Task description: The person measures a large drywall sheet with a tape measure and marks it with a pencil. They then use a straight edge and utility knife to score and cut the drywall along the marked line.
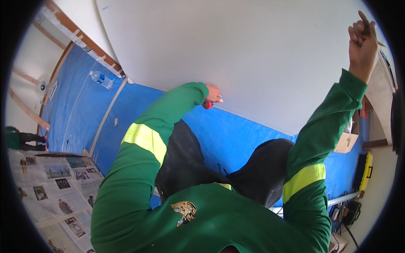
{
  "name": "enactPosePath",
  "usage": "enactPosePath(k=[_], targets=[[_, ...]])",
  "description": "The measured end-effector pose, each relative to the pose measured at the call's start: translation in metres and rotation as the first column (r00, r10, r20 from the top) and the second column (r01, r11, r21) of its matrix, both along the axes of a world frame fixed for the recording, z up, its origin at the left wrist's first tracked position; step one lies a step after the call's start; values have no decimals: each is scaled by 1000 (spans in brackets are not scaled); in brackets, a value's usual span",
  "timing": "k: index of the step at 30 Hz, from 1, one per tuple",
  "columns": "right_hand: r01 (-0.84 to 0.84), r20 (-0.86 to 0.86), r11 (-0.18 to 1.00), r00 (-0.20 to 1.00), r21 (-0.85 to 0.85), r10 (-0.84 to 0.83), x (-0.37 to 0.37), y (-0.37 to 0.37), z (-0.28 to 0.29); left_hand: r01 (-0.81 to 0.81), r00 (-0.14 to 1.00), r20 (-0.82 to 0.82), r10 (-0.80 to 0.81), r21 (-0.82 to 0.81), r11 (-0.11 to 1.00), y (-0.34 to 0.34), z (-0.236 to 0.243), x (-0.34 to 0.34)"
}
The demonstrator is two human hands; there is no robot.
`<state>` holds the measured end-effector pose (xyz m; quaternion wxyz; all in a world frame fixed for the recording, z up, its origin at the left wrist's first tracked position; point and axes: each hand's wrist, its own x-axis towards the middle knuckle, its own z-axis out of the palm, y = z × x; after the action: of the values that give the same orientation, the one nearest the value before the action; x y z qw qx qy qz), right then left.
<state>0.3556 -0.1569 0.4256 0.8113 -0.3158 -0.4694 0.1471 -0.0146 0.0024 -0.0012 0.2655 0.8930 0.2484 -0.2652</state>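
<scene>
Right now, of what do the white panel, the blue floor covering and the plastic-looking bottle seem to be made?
White panel: perhaps painted board or plasterboard, matte, since its face looks smooth and no grain shows.
Blue floor covering: probably thin plastic sheeting, slightly glossy, given its fine wrinkles.
Bottle: apparently clear, shiny plastic, because it is see-through.

Large board: pale grey-white, smooth, flat, spreading around 12 and 1 o'clock; lower edge slants from 10 down toward 3. Small red object just above centre toward 12, at board's edge (gripped, mostly covered). Thin orange-brown stick at 2 o'clock, gripped, visible end pointing toward 4.
</scene>
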Motion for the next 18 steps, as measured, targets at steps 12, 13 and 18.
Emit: enactPosePath(k=[12,13,18], targets=[[128,286,975,955,-184,-72,-22,-1,-25,-63,824,465,323,-492,868,-11,87,26],[172,385,962,919,-211,-80,-22,-6,-29,-96,744,497,447,-582,808,-15,115,32],[181,537,811,823,-556,184,-109,-24,-89,-15,228,753,617,-631,775,-74,263,69]])
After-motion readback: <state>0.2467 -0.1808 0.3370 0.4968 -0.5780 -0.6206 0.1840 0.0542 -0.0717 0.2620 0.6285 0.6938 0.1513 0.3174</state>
